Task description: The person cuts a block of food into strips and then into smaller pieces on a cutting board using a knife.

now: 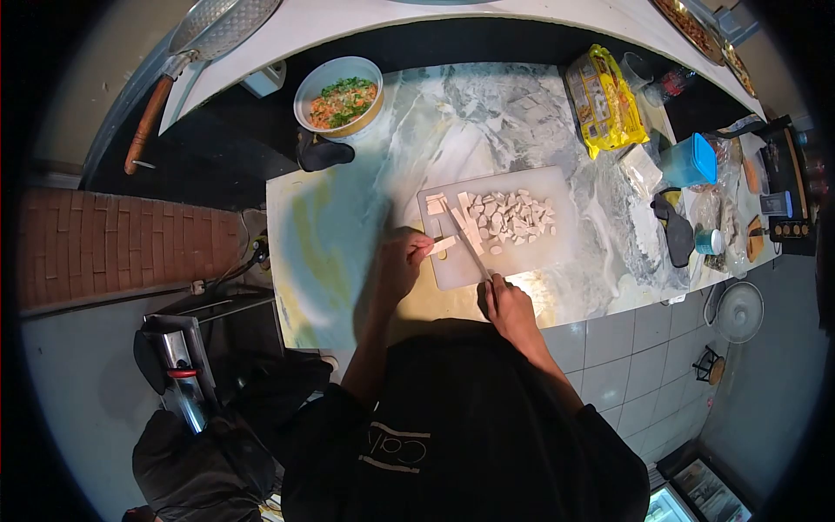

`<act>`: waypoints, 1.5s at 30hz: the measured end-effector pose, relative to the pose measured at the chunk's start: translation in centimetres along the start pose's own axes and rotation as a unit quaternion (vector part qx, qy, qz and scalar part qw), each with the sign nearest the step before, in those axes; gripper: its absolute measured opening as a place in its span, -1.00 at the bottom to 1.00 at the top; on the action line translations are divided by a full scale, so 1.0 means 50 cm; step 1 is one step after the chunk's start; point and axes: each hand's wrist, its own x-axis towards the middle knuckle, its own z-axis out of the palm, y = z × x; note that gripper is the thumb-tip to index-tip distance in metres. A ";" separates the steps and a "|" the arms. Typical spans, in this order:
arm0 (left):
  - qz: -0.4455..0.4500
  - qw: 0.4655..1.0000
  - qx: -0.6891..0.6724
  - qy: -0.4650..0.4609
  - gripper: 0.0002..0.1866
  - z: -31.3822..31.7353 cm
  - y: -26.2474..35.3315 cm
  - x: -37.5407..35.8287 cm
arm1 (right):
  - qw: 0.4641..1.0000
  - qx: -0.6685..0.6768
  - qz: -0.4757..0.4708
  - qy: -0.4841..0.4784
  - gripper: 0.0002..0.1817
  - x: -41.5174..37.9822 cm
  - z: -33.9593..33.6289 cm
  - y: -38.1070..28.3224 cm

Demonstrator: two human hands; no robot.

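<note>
My right hand (508,306) is wrapped round the handle of a knife (470,247), whose blade points away from me across the white cutting board (539,261). At the board's left edge, my left hand (409,258) pinches one end of a pale food strip (444,246). Right of the blade lie a few long strips (469,223) of the same pale food. Beyond them spreads a heap of small diced pieces (513,215). Shorter strips (436,204) rest at the board's far left corner.
A bowl of chopped orange and green vegetables (344,103) stands at the back left. At the back right are a yellow packet (606,100) and a blue-lidded container (690,161). A dark cloth (672,228) lies on the right; a wooden-handled strainer (155,117) overhangs the upper left.
</note>
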 end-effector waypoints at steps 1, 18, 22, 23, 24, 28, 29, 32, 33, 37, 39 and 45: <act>-0.004 1.000 -0.022 0.006 -0.93 0.003 -0.003 -0.001 | 1.000 0.007 0.002 0.007 -0.72 -0.001 0.001 0.001; -0.027 0.997 -0.043 0.058 -0.95 0.051 0.012 0.011 | 1.000 0.004 0.007 -0.007 -0.70 -0.007 0.006 -0.009; -0.009 0.998 -0.014 0.069 -0.95 0.053 0.008 0.015 | 1.000 -0.001 0.003 -0.013 -0.69 -0.010 0.017 0.003; -0.009 0.998 -0.013 0.068 -0.95 0.054 0.006 0.015 | 1.000 -0.001 0.004 -0.013 -0.69 -0.011 0.020 0.005; -0.017 0.997 -0.010 0.068 -0.94 0.055 0.006 0.015 | 1.000 -0.003 0.003 -0.013 -0.69 -0.011 0.022 0.008; -0.015 0.997 0.004 0.069 -0.93 0.055 0.004 0.015 | 1.000 0.004 -0.003 -0.009 -0.69 -0.011 0.023 0.008; -0.015 0.998 0.004 0.069 -0.93 0.055 0.003 0.016 | 1.000 0.004 -0.002 -0.009 -0.69 -0.011 0.024 0.008; -0.012 0.997 0.005 0.071 -0.92 0.057 -0.003 0.016 | 1.000 -0.001 -0.005 -0.013 -0.68 -0.010 0.024 0.008; -0.015 0.997 0.001 0.070 -0.92 0.058 -0.007 0.017 | 1.000 0.001 -0.010 -0.008 -0.68 -0.010 0.022 0.007; -0.006 0.997 0.001 0.075 -0.92 0.060 -0.014 0.018 | 1.000 -0.007 -0.003 -0.025 -0.68 -0.008 0.022 0.004; -0.027 0.997 0.001 0.069 -0.90 0.057 -0.007 0.017 | 1.000 -0.012 0.002 -0.029 -0.68 -0.009 0.022 0.000; -0.051 0.996 -0.006 0.067 -0.87 0.057 -0.007 0.019 | 1.000 0.001 -0.006 -0.016 -0.73 -0.016 0.027 -0.010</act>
